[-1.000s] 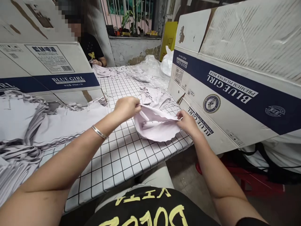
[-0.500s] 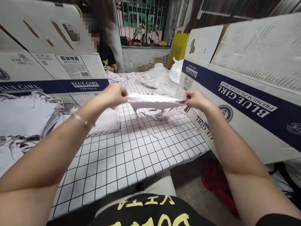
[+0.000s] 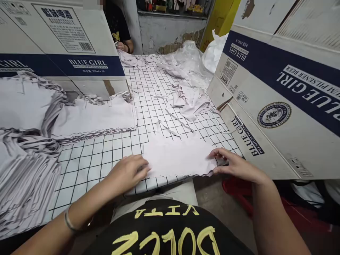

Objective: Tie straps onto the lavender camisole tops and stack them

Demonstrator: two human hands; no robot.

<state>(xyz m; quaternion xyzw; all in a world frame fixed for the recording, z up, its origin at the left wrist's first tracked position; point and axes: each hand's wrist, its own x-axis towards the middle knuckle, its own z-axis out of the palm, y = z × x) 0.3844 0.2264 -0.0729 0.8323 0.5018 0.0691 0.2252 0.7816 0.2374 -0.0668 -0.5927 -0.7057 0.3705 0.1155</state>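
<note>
A pale pinkish-white rectangular piece of cloth (image 3: 180, 156) lies flat at the table's front edge, with thin straps stretching out behind it. My left hand (image 3: 130, 171) touches its left edge, fingers and thumb slightly apart. At the right edge is my right hand (image 3: 231, 164), thumb and fingers apart around the cloth's corner. Both hands look open, resting on the cloth rather than gripping it. Behind it lies a crumpled heap of similar cloth and straps (image 3: 188, 101). To the left is a layered stack of such pieces (image 3: 98, 118) with wavy edges.
White cardboard boxes with blue bands stand at left (image 3: 92, 81) and right (image 3: 265, 88). More cloth piles (image 3: 23, 177) cover the left side of the grid-patterned tablecloth (image 3: 103, 163). Clear plastic (image 3: 190, 58) lies at the back. Another person's hand (image 3: 124, 46) is at the far left.
Both hands have come down and nearer to me, laying the cloth that was stretched between them onto the table's front edge. Their grip has loosened. The view has tilted downward.
</note>
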